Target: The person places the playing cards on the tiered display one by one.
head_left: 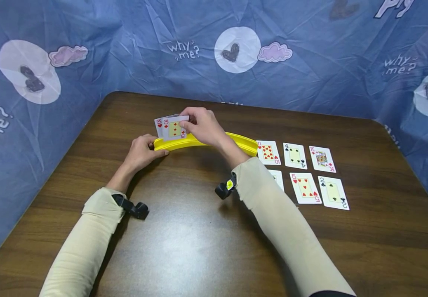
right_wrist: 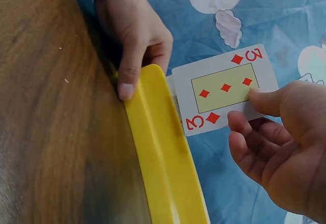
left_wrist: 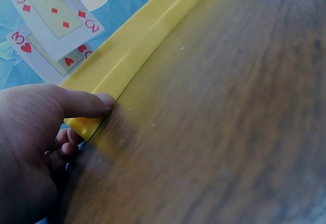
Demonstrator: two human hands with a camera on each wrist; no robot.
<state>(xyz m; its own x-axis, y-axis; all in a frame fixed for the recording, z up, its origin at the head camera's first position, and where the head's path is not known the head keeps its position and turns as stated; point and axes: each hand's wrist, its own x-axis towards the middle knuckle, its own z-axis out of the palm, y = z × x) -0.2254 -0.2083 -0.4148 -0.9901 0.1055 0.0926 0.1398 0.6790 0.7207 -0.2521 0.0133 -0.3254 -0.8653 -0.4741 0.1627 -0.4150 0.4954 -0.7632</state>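
My left hand (head_left: 139, 152) grips the left end of a curved yellow playing-card holder (head_left: 243, 143), thumb along its front edge and fingers behind. With thumb and fingers, my right hand (head_left: 204, 126) pinches the three of diamonds (right_wrist: 225, 88) by one edge. That card's lower edge is right at the holder's slot in the head view. Partly behind it, the three of hearts (left_wrist: 35, 56) stands at the holder's left end, its face largely covered. In the head view my right hand and forearm hide the middle of the holder.
Face-up cards lie in two rows to the right: a ten of hearts (head_left: 267, 153), a black four (head_left: 294, 156), a king (head_left: 321, 159), a five of hearts (head_left: 305, 188) and a two of clubs (head_left: 333, 193). My right sleeve partly covers another card (head_left: 277, 178). A blue curtain (head_left: 199, 82) hangs behind the table.
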